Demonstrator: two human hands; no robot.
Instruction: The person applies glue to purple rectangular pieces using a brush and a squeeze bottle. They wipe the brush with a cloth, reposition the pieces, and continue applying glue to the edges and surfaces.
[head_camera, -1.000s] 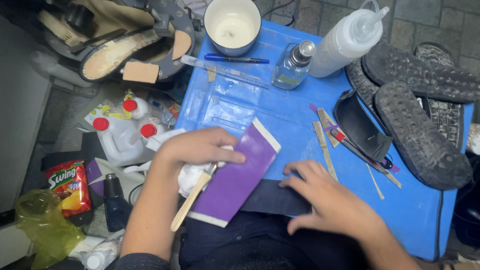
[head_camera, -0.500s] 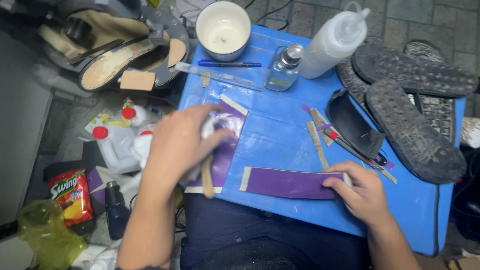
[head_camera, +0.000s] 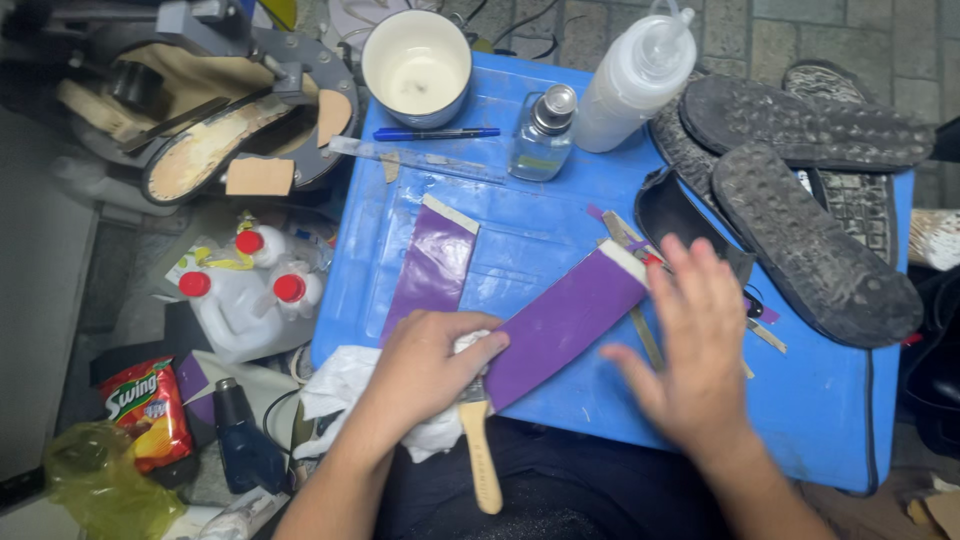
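Two purple strips lie on a blue table (head_camera: 830, 410). One purple strip (head_camera: 435, 265) lies nearly upright at the left. The other purple strip (head_camera: 570, 320) slants from my left hand up to the right. My left hand (head_camera: 425, 365) holds a wooden-handled brush (head_camera: 478, 455) together with a white cloth (head_camera: 345, 385), and its fingers rest on the slanted strip's near end. My right hand (head_camera: 695, 335), fingers spread and blurred, hovers flat just right of that strip's upper end, holding nothing.
At the back stand a white cup (head_camera: 417, 65), a blue pen (head_camera: 435, 133), a small clear bottle (head_camera: 540, 135) and a white squeeze bottle (head_camera: 635, 85). Black shoe soles (head_camera: 810, 245) fill the right side. White jugs (head_camera: 245, 295), a snack bag (head_camera: 150, 410) and a shoe on a stand (head_camera: 215, 140) are left.
The second purple strip, earlier flat along the front edge under my right hand, now lies diagonally. My left hand moved down off the left strip to the new strip's near end.
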